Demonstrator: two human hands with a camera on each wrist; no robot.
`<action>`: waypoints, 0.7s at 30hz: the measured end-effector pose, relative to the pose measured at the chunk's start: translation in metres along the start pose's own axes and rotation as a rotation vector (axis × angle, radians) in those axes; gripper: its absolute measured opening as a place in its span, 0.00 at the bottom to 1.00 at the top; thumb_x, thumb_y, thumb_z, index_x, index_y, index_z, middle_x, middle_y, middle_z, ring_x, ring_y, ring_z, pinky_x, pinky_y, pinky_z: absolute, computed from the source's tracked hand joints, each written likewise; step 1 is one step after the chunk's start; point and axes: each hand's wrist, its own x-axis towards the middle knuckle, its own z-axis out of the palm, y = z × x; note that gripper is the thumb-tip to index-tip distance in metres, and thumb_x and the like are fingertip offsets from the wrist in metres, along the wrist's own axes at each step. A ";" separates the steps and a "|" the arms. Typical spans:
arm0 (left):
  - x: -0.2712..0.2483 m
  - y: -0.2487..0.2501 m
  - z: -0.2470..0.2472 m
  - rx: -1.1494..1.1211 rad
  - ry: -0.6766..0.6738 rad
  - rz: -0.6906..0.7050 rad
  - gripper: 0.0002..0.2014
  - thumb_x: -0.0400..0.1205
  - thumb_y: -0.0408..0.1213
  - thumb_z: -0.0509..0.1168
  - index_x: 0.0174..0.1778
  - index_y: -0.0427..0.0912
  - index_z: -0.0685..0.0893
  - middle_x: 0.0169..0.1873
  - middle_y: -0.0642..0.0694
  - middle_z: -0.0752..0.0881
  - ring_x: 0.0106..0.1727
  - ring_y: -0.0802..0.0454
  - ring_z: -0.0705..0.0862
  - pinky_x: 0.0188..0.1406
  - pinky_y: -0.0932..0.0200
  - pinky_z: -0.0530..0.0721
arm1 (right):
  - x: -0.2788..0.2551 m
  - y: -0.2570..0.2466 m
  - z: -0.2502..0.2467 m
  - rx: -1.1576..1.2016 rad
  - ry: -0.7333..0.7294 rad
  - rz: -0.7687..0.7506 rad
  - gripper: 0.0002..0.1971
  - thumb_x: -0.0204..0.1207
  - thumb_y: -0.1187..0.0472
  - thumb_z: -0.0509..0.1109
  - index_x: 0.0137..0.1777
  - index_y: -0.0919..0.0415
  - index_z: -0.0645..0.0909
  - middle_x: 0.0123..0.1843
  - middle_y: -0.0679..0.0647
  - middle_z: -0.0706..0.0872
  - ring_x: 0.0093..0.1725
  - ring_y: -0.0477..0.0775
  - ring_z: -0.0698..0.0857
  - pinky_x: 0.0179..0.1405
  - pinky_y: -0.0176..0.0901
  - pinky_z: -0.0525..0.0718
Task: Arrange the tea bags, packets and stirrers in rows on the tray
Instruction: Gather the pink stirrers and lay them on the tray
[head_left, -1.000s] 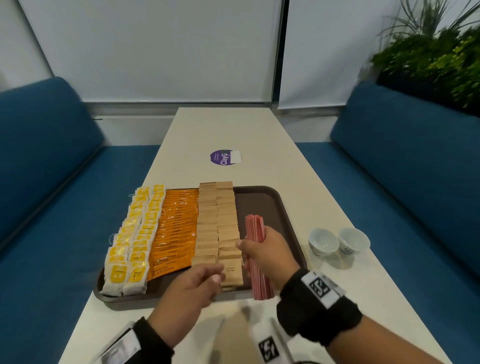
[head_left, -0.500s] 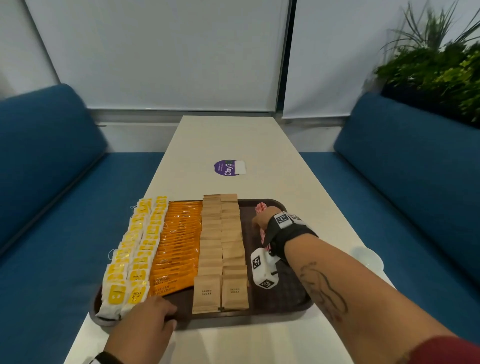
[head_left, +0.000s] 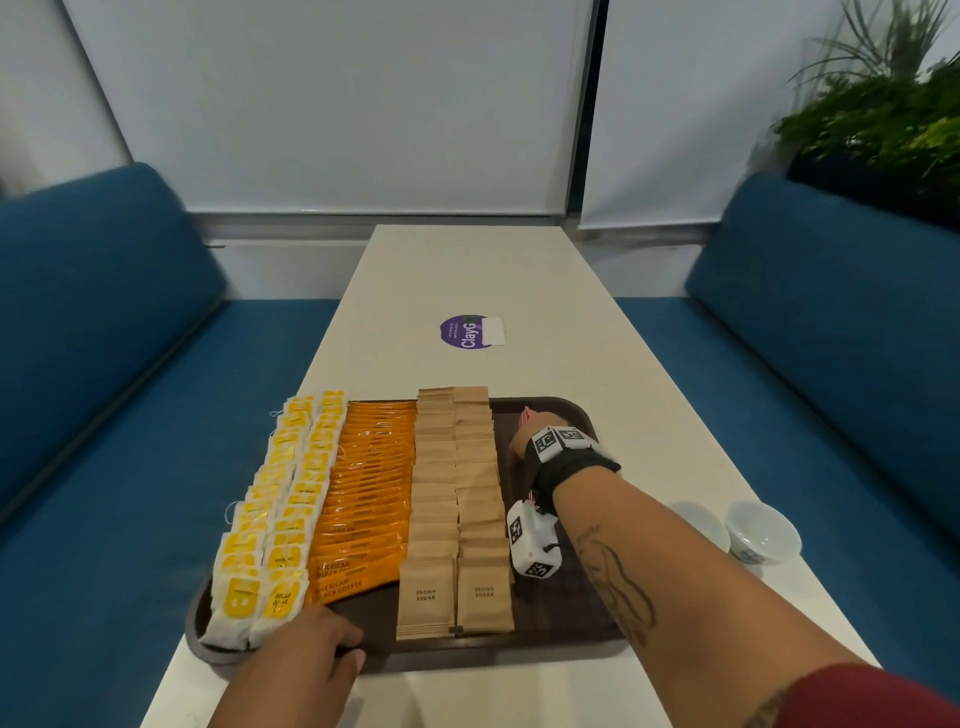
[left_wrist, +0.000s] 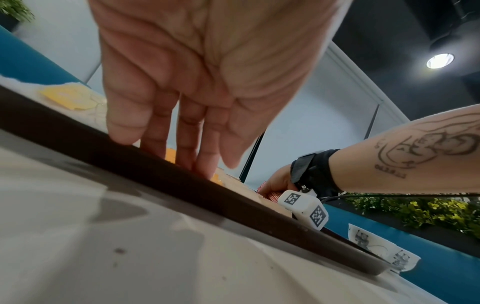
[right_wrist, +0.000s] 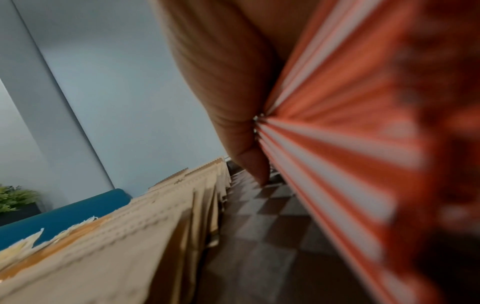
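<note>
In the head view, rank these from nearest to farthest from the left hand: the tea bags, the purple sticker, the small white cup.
From the left hand:
1. Tea bags, just beyond it at the tray's near left corner.
2. Small white cup, off the tray on the table's right edge.
3. Purple sticker, mid-table beyond the tray.

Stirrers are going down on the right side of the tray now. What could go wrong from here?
1. The right hand holds the whole bundle of red-striped stirrers close beside the brown sugar packets; setting it down could nudge that row out of line.
2. Released all at once, the stirrers may fan out across the bare tray floor.
3. The left hand only rests on the tray's near rim, so a push could slide the tray.
</note>
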 end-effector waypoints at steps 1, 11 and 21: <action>0.000 0.000 0.000 -0.014 0.006 0.005 0.04 0.85 0.46 0.57 0.48 0.62 0.75 0.58 0.56 0.73 0.65 0.62 0.75 0.62 0.74 0.68 | 0.001 -0.001 0.000 -0.004 0.002 0.003 0.37 0.61 0.45 0.72 0.71 0.58 0.74 0.64 0.68 0.80 0.60 0.75 0.81 0.60 0.71 0.78; 0.001 -0.006 0.004 -0.129 0.027 -0.023 0.13 0.84 0.46 0.59 0.35 0.64 0.68 0.59 0.57 0.78 0.60 0.63 0.77 0.57 0.75 0.70 | 0.068 0.002 0.023 -0.091 0.038 -0.028 0.39 0.56 0.38 0.68 0.66 0.59 0.78 0.61 0.67 0.82 0.56 0.75 0.82 0.58 0.74 0.76; 0.003 -0.014 0.012 -0.058 0.056 -0.026 0.09 0.83 0.46 0.61 0.58 0.60 0.80 0.60 0.59 0.78 0.61 0.64 0.76 0.63 0.72 0.72 | -0.069 0.029 -0.016 0.106 0.154 -0.041 0.27 0.60 0.37 0.77 0.45 0.59 0.78 0.49 0.59 0.84 0.51 0.64 0.84 0.56 0.60 0.83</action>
